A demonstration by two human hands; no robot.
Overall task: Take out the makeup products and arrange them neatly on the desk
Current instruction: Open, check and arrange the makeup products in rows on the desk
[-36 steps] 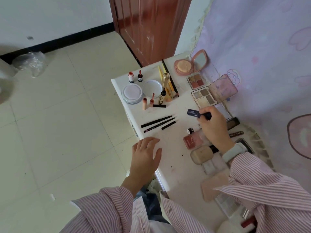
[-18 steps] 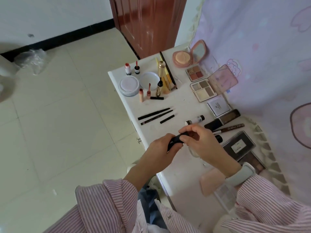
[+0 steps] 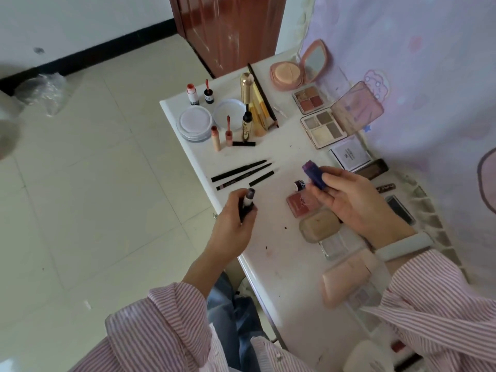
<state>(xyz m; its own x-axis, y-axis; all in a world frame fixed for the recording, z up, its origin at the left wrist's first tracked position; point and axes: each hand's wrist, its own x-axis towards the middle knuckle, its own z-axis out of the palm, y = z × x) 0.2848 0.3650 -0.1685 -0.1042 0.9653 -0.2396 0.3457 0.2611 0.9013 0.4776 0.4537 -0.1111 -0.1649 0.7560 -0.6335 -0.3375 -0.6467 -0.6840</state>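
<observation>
My left hand (image 3: 230, 224) grips the dark lipstick base (image 3: 247, 204) upright over the near left edge of the white desk (image 3: 284, 269). My right hand (image 3: 354, 202) holds its dark blue cap (image 3: 314, 175), pulled off and lifted above a pink blush compact (image 3: 300, 205). Laid out on the desk are black pencils (image 3: 241, 171), lip tubes (image 3: 221, 134), a gold mascara (image 3: 246, 103), round white jars (image 3: 194, 122), eyeshadow palettes (image 3: 322, 126) and a pink mirror compact (image 3: 288, 73).
A beige compact (image 3: 319, 225), a clear case (image 3: 335, 245) and a pink pouch (image 3: 345, 280) lie near my right wrist. A pale purple curtain (image 3: 429, 76) hangs along the desk's right side. A brown door (image 3: 228, 28) stands behind, tiled floor (image 3: 80, 183) to the left.
Both hands held the dark lipstick together half a second ago. Now they have moved apart, the left keeping the base and the right carrying the cap off to the right.
</observation>
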